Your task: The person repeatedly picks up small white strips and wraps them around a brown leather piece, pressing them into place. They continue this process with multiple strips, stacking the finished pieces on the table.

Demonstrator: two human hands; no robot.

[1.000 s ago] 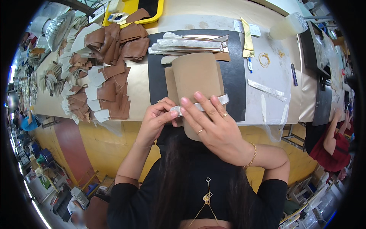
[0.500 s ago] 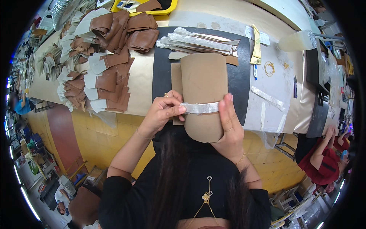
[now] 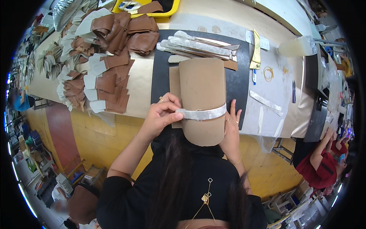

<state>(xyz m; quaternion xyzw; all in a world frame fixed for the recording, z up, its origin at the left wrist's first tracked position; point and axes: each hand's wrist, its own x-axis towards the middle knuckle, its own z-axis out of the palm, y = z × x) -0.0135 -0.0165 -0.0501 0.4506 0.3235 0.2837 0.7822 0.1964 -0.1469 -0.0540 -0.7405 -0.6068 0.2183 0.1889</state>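
Observation:
A tan, curved form with a rounded near end (image 3: 202, 86) stands at the table's front edge, on a flat tan board (image 3: 174, 84). Around its lower part runs a silvery-white strip (image 3: 204, 114), lying across the curve. My left hand (image 3: 164, 114) pinches the strip's left end between thumb and fingers. At the form's right side is my right hand (image 3: 231, 131), its fingers stretched out and apart beside the strip's other end; its thumb is hidden. Just beyond the form, several similar whitish strips (image 3: 202, 45) lie piled on the black mat (image 3: 238, 84).
Stacks of brown leather pieces with white ends (image 3: 108, 82) cover the left of the table. Toward the right are a yellow folded piece (image 3: 256, 51), a loose strip (image 3: 265, 102), a yellow cord ring (image 3: 268, 74) and a plastic bottle (image 3: 297, 47). A yellow tray (image 3: 167, 13) stands behind.
My right hand has slid off the strip's face to the form's right side, fingers spreading. The strip now reaches round the right edge. My left hand keeps its pinch.

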